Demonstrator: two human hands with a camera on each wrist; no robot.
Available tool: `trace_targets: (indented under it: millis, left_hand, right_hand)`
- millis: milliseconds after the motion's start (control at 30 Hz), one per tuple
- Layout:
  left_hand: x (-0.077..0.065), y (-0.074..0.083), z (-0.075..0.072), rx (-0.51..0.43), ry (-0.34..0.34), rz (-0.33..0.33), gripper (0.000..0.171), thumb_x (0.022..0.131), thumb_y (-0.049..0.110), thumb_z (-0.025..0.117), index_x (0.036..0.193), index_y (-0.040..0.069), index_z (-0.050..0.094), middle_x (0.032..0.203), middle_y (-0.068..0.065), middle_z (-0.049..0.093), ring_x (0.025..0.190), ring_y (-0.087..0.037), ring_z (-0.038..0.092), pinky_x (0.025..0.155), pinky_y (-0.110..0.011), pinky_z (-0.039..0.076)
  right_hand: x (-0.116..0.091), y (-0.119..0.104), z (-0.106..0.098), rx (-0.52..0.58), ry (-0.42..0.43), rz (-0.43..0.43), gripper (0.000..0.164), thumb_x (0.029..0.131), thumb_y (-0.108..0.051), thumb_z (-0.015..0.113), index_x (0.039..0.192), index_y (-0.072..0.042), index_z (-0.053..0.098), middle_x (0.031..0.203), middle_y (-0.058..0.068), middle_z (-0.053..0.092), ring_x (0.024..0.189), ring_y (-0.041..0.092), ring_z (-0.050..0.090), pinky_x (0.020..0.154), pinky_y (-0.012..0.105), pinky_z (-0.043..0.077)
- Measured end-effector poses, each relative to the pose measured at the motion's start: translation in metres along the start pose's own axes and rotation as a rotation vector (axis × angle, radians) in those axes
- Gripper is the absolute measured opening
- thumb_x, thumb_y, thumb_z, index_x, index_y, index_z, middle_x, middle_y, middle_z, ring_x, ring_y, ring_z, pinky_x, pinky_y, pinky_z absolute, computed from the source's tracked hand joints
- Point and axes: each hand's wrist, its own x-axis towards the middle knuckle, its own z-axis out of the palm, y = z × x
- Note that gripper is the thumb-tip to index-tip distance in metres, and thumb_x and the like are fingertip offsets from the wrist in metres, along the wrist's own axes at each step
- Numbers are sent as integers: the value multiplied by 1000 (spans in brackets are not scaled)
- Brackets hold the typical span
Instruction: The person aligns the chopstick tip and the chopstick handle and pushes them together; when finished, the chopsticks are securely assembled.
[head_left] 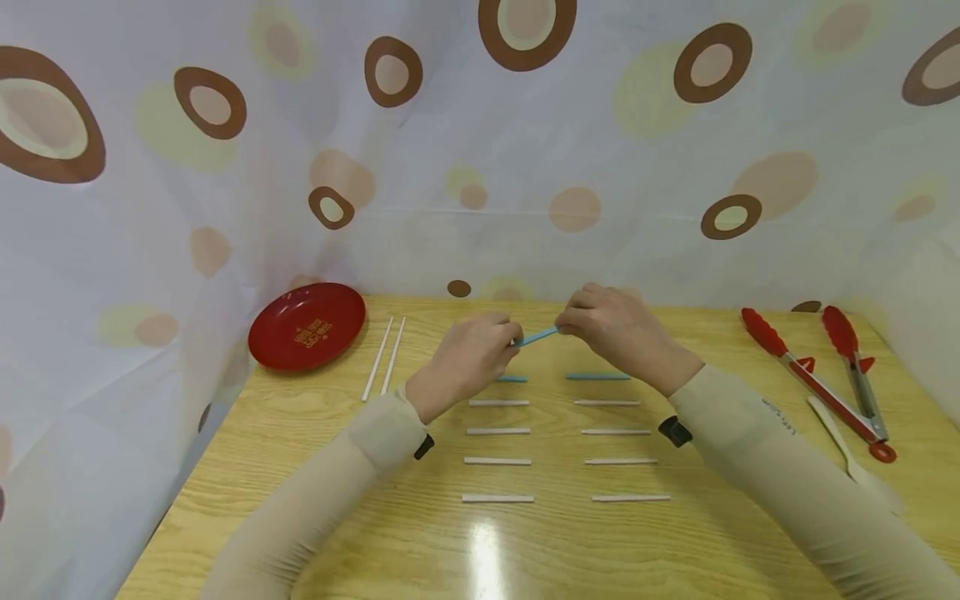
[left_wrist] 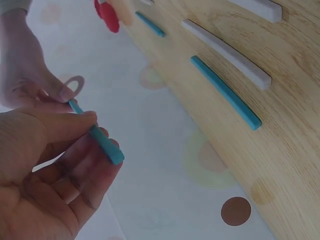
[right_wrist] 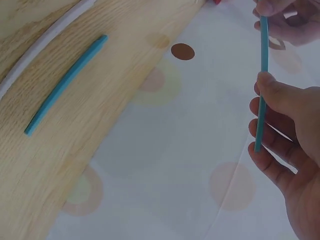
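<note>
Fingers (right_wrist: 272, 167) near both ends pinch the slanting blue stick (head_left: 538, 336).

Head view: bright, diffuse light; a white glare (head_left: 486, 558) lies toward the near edge of the bench (head_left: 397, 542). Wrist views: hazy, softly focused, with curved distortion.

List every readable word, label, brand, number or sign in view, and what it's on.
Red plate: gold lettering, too small and stylized to read.
Right sleeve: short dark lettering, possibly starting "Let"; the rest is too small and blurred.
Held blue stick: no text visible.
Wrist views: none visible.
Nothing reads with certainty.
</note>
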Motion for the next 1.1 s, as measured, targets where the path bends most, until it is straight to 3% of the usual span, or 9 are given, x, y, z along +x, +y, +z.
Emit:
trace_targets:
  millis: [333,467,633,767,900,1100]
  left_hand:
    - [-5,-2,-3,-49,-50,-83,9,94,13,70,102,9,72,92,-2,64,75,-12,63,62,-21,50]
    - [-6,-2,-3,-96,-62,-161,10,95,12,69,102,6,72,92,-4,65,76,-13,63,61,-22,50]
    - [-9,-7,-3,-219,-74,-296,9,94,11,70,101,4,69,91,-5,67,74,-13,63,64,-25,51]
    - [-13,-15,-5,-312,-88,-380,9,93,8,70,99,2,67,86,-6,65,69,-14,61,64,-28,52]
    - [-18,-24,-3,-343,-106,-428,8,91,5,71,93,-1,68,85,-9,65,67,-15,60,65,-31,53]
    - [-28,-38,3,-411,-163,-507,23,89,2,72,68,0,63,65,-7,60,48,-13,56,55,-25,51]
  right_hand:
    - [-5,7,-1,73,37,52,27,78,-5,84,100,-3,69,96,9,61,87,25,61,63,35,54]
    - [-8,10,-2,80,38,78,33,81,-7,82,109,-4,66,103,11,59,85,24,61,63,36,53]
    - [-14,14,0,101,9,112,33,80,-7,83,108,-5,67,102,9,60,81,22,60,63,36,53]
    - [-21,17,3,118,-71,159,31,79,-8,84,106,-4,68,99,8,61,79,23,62,68,38,53]
    - [-27,19,6,135,-220,240,29,80,-11,83,105,-4,70,98,8,63,82,25,64,75,40,52]
    - [-38,21,15,221,-435,355,28,84,-11,80,108,-3,70,99,10,63,87,28,63,72,39,54]
